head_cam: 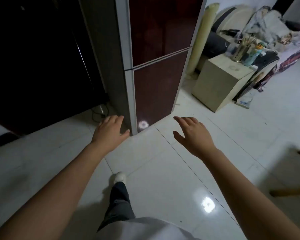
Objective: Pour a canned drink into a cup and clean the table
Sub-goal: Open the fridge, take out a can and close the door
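A tall two-door fridge (159, 54) with dark red glossy doors and a grey side stands straight ahead, both doors closed. My left hand (111, 130) is stretched out in front of the fridge's lower left corner, fingers relaxed, holding nothing. My right hand (192, 134) is stretched forward over the white floor just right of the fridge, fingers spread and empty. No can, cup or table shows in the head view.
A dark cabinet (42, 63) stands left of the fridge with a cable on the floor beside it. A small beige cabinet (220, 84) at the right carries bottles and a utensil holder. Wooden furniture legs (291, 192) poke in at the right edge. My foot (119, 176) steps on glossy white tiles.
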`<state>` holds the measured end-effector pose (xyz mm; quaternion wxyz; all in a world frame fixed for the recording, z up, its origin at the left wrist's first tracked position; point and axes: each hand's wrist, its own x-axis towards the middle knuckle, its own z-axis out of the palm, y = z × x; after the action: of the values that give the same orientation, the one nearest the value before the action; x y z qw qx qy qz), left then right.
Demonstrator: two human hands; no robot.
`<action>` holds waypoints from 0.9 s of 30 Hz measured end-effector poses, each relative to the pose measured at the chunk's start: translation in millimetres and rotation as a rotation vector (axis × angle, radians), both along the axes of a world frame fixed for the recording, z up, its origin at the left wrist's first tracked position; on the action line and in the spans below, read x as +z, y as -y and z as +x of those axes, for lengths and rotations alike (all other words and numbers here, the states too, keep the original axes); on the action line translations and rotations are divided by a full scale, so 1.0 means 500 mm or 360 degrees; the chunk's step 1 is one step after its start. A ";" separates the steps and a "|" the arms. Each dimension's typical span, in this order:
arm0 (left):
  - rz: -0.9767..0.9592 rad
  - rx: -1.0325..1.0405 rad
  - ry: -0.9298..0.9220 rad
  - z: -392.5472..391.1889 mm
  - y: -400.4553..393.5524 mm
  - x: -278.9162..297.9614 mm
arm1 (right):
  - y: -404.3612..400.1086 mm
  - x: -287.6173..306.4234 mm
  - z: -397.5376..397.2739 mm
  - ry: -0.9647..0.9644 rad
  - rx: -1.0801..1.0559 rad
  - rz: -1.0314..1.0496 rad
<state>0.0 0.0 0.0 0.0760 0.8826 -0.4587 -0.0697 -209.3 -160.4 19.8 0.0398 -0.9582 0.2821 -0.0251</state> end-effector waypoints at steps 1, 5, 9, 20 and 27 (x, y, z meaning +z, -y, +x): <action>0.0001 -0.0020 -0.0003 0.035 0.018 0.001 | 0.013 -0.005 0.030 0.0033 -0.0023 0.0014; 0.0043 -0.0108 -0.0004 0.178 0.094 0.019 | 0.061 -0.005 0.160 0.0032 -0.0142 0.0033; 0.0087 -0.0222 0.0075 0.309 0.154 0.034 | 0.095 0.007 0.285 0.0084 -0.0220 0.0052; 0.0072 -0.0279 0.0061 0.478 0.234 0.036 | 0.163 0.006 0.452 0.0073 -0.0276 0.0092; -0.0020 -0.0223 0.0105 0.504 0.255 0.062 | 0.204 0.033 0.494 0.0143 -0.0221 0.0013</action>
<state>252.0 -127.3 31.0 0.0612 0.8497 -0.5220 -0.0427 37.6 -262.2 36.2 0.0547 -0.9341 0.3458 -0.0697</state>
